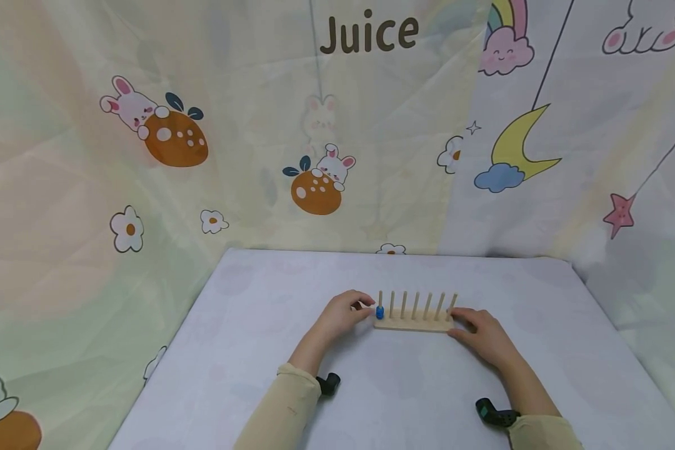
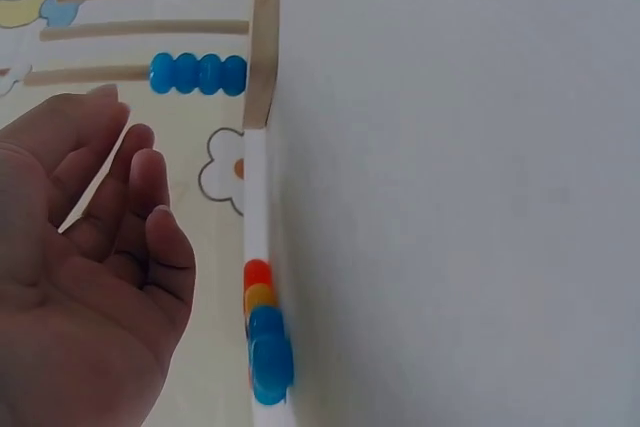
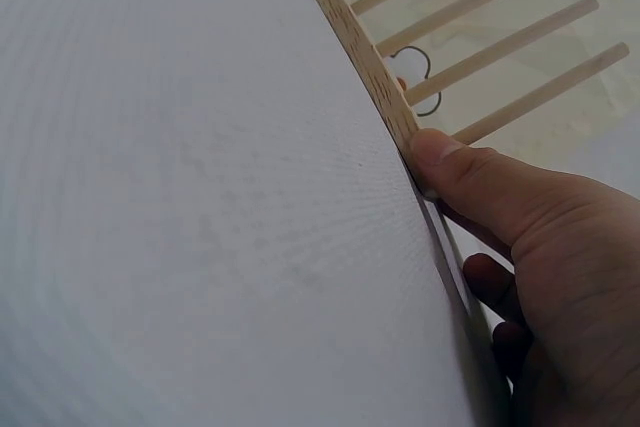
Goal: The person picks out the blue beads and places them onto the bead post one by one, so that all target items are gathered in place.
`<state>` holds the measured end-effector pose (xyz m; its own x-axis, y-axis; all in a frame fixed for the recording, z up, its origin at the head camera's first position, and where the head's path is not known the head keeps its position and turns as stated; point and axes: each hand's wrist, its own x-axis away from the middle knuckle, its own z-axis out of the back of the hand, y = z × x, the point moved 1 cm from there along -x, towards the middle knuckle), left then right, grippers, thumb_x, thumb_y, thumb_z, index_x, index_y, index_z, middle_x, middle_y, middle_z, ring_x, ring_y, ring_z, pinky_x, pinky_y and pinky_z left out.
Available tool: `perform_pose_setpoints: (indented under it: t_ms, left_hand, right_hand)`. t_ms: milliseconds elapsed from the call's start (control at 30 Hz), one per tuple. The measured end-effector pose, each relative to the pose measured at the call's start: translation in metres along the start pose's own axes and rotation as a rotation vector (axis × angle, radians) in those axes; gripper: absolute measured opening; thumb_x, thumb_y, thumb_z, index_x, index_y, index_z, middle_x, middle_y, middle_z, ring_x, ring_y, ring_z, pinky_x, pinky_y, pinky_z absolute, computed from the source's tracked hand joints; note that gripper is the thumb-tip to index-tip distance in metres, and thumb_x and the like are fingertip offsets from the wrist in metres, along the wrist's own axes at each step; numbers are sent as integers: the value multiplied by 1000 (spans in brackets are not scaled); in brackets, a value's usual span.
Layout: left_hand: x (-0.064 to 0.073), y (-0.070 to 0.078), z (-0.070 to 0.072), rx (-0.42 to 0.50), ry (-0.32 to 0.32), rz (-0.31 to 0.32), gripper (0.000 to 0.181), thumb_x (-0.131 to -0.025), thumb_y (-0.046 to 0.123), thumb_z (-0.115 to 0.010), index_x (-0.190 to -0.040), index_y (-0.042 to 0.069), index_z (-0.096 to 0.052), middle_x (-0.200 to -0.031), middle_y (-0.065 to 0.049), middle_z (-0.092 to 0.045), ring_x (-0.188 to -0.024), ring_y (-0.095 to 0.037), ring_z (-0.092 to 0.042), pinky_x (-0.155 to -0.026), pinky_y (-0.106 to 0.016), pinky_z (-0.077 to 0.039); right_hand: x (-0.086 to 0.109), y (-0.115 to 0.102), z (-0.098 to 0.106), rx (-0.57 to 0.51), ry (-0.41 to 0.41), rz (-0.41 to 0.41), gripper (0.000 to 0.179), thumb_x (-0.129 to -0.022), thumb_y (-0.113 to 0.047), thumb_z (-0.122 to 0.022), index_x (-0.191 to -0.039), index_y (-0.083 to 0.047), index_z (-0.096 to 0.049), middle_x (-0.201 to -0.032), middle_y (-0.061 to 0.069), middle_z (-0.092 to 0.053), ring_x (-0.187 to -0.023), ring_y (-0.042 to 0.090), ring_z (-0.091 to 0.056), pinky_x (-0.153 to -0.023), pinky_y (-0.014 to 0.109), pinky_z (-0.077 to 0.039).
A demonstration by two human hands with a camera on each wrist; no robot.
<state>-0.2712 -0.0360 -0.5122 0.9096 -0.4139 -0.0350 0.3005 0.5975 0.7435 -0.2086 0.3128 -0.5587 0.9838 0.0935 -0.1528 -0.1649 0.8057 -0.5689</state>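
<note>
A wooden peg board (image 1: 413,325) with a row of upright pegs stands on the table. Several blue beads (image 2: 198,74) are stacked on its leftmost peg, down at the base. My left hand (image 1: 342,310) is just left of that peg, fingers loosely bent, with nothing between them. In the left wrist view its fingertips lie beside the bead-bearing peg. My right hand (image 1: 484,337) pinches the board's right end; its thumb (image 3: 437,147) presses on the front edge. The other pegs in the head view carry no beads.
Loose red, orange and blue beads (image 2: 268,357) lie on the table in the left wrist view; the left hand and arm hide them from the head view. A white cloth covers the table (image 1: 405,387). A printed curtain (image 1: 247,125) hangs behind it.
</note>
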Motion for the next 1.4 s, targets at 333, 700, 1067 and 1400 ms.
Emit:
perform_pose_setpoints:
  t_ms: [333,700,1067,1400]
  left_hand:
    - [14,-30,28,58,65,90,20,-94,36,-67,-111,25,-71,-100,10,-66,-92,-13,-57,-80,-32,-49]
    - [30,-61,46,50,98,223,18,-93,38,-68,-108,29,-70,-105,7,-66,-97,-17,-57,-84,-36,-50]
    - [39,-82,43,-28,105,150,17,-92,32,-70,-108,24,-72,-113,1,-68,-114,-23,-60,-101,-47,-46]
    - [38,-86,40,-90,70,95,23,-91,29,-72,-113,23,-72,-120,1,-66,-119,-22,-56,-105,-45,-43]
  right_hand:
    - [0,-3,2,5,7,6,53,-88,-39,-73,-132,-11,-61,-135,18,-61,-116,40,-54,-96,61,-41]
    - [2,-1,1,10,-3,-9,55,-88,-41,-72,-133,-11,-61,-137,18,-59,-118,41,-53,-97,62,-39]
    - [2,-2,-1,7,8,-2,54,-88,-40,-73,-133,-11,-61,-136,19,-59,-118,41,-53,-96,62,-40]
    - [0,-4,0,5,-3,-13,56,-88,-44,-71,-133,-11,-61,-136,18,-59,-119,41,-52,-98,62,-39]
